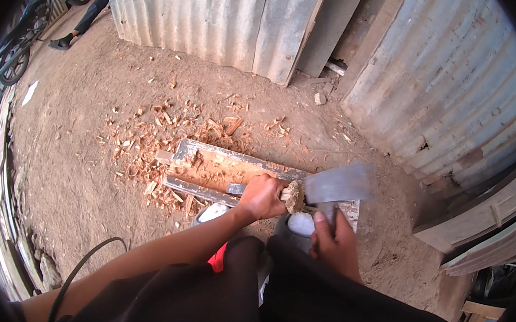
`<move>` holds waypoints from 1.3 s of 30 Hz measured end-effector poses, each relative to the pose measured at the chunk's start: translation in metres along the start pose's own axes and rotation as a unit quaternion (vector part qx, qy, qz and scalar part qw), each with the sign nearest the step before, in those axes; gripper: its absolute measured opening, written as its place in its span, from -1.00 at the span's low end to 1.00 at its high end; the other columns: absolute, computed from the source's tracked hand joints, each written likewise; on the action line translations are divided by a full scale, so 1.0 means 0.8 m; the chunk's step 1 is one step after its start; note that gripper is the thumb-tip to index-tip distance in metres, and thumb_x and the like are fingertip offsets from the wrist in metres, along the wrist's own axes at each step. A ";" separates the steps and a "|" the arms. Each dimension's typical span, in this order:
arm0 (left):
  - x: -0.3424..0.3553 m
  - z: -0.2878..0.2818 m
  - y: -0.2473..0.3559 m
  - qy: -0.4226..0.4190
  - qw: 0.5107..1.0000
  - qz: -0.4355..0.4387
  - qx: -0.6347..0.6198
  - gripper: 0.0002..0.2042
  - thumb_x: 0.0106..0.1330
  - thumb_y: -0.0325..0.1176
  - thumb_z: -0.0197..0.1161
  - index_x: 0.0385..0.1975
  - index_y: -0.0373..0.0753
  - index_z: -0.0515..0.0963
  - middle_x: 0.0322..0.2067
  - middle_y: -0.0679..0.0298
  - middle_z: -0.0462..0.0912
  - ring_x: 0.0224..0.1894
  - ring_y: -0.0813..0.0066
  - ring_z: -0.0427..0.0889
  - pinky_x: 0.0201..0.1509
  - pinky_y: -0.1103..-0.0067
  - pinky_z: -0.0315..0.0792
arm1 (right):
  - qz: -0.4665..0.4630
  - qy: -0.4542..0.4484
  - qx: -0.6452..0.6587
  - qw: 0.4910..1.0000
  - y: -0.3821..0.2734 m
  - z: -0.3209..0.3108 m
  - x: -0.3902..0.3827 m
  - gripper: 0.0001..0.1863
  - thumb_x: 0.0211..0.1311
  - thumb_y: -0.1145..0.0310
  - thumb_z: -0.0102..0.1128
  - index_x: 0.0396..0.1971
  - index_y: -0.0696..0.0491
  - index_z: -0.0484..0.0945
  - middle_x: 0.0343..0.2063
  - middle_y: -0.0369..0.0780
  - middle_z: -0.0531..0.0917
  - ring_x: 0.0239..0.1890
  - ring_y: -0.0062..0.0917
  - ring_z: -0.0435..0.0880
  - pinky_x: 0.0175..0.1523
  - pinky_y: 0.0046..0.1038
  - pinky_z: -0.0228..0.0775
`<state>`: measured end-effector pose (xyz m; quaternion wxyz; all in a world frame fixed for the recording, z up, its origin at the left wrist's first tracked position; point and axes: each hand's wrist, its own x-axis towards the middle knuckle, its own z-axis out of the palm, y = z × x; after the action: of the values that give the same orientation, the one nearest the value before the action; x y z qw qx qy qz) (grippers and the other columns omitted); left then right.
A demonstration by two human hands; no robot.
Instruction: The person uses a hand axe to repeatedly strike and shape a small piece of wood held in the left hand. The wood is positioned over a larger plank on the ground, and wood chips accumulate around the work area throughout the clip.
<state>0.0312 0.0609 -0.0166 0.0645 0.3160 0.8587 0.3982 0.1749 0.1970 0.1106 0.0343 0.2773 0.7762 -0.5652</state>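
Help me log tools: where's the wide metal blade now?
In the head view, the blade is right of centre, beyond the right hand, beside the frayed wooden handle.

Soft, diffuse daylight covers the dirt ground (pixel 75 145), leaving only faint shadows. Motion blur smears the broad blade (pixel 340 183), while the wood shavings (pixel 164 116) look fairly crisp. Dark clothing (pixel 345 291) sinks toward black. Fisheye distortion bends edges near the black rim; blue fringing glows far left.
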 end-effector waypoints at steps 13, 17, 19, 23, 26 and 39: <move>-0.003 -0.012 -0.006 0.021 1.000 -0.006 0.015 -0.69 0.06 -0.06 0.40 -0.39 -0.19 0.72 -0.55 0.01 0.69 -0.40 -0.08 0.73 -0.26 0.14 0.58 | 0.020 -0.072 0.089 0.993 -0.025 0.003 0.011 -0.70 0.57 0.17 0.10 -0.28 0.12 0.44 -0.61 -0.32 0.53 -0.69 -0.65 0.49 -0.55 -0.49 0.36; -0.003 -0.015 -0.003 0.034 0.999 0.005 -0.007 -0.69 0.05 -0.07 0.42 -0.40 -0.21 0.72 -0.55 -0.01 0.69 -0.40 -0.09 0.72 -0.25 0.15 0.59 | -0.022 -0.034 0.043 0.998 -0.010 0.021 0.018 -0.69 0.57 0.14 0.12 -0.26 0.11 0.44 -0.62 -0.33 0.49 -0.70 -0.65 0.48 -0.57 -0.54 0.34; -0.006 -0.015 -0.003 0.028 1.000 0.008 -0.001 -0.68 0.04 -0.07 0.43 -0.41 -0.21 0.71 -0.55 -0.01 0.69 -0.39 -0.09 0.72 -0.24 0.15 0.59 | 0.025 -0.071 0.039 0.996 -0.014 0.007 0.026 -0.69 0.57 0.14 0.12 -0.25 0.09 0.44 -0.62 -0.33 0.51 -0.69 -0.65 0.49 -0.59 -0.53 0.32; -0.005 -0.012 -0.008 0.026 0.999 0.019 0.021 -0.69 0.05 -0.07 0.43 -0.41 -0.21 0.71 -0.54 -0.01 0.69 -0.38 -0.10 0.73 -0.23 0.15 0.59 | 0.031 -0.045 0.066 0.996 -0.014 0.002 0.020 -0.70 0.56 0.14 0.13 -0.24 0.10 0.46 -0.61 -0.33 0.51 -0.69 -0.63 0.50 -0.62 -0.47 0.34; -0.005 -0.011 -0.007 0.030 0.999 0.014 0.016 -0.70 0.05 -0.10 0.42 -0.41 -0.22 0.70 -0.54 -0.01 0.68 -0.38 -0.10 0.72 -0.23 0.15 0.59 | 0.032 -0.083 0.009 0.996 -0.004 -0.003 0.020 -0.71 0.56 0.15 0.13 -0.24 0.09 0.48 -0.59 -0.33 0.49 -0.70 -0.63 0.47 -0.62 -0.46 0.38; -0.005 -0.017 -0.005 0.011 1.000 0.014 0.021 -0.75 0.00 -0.19 0.37 -0.46 -0.26 0.66 -0.50 -0.02 0.69 -0.35 -0.11 0.71 -0.23 0.14 0.58 | 0.071 -0.061 0.062 0.994 0.002 0.004 0.012 -0.68 0.56 0.10 0.13 -0.22 0.08 0.45 -0.58 -0.31 0.51 -0.69 -0.60 0.49 -0.60 -0.45 0.38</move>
<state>0.0272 0.0477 -0.0108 0.0426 0.3251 0.8629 0.3846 0.1667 0.1982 0.1047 0.1046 0.2986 0.7145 -0.6240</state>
